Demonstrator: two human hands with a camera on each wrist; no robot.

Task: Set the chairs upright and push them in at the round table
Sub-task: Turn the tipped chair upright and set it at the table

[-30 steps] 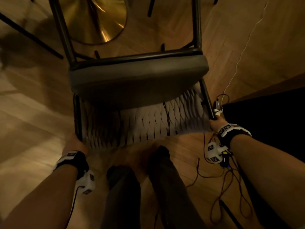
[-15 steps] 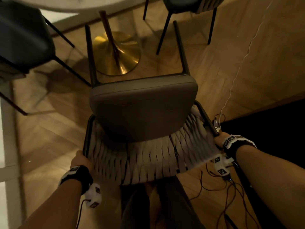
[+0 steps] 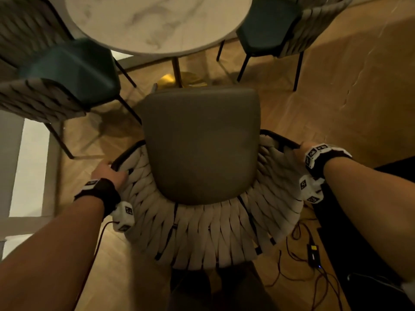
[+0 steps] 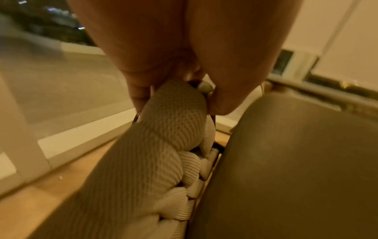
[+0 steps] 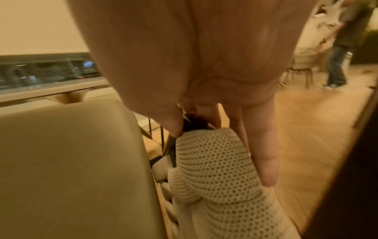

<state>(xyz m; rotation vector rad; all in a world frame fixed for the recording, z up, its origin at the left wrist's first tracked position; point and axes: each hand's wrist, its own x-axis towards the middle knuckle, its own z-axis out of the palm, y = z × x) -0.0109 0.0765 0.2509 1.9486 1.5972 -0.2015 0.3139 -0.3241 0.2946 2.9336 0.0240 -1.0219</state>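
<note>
Woven chair [image 3: 202,153] upright between both hands [image 3: 107,172] [image 3: 308,148], each grip clamping its back rim.

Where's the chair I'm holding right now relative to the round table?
In the head view the chair stands centre frame, just short of the round table, gripped at its woven back by the left hand and right hand.

Grey-seated chair [image 3: 199,140] with cream woven back, white marbled table [image 3: 157,23], teal-seated chairs [image 3: 74,70]
</note>
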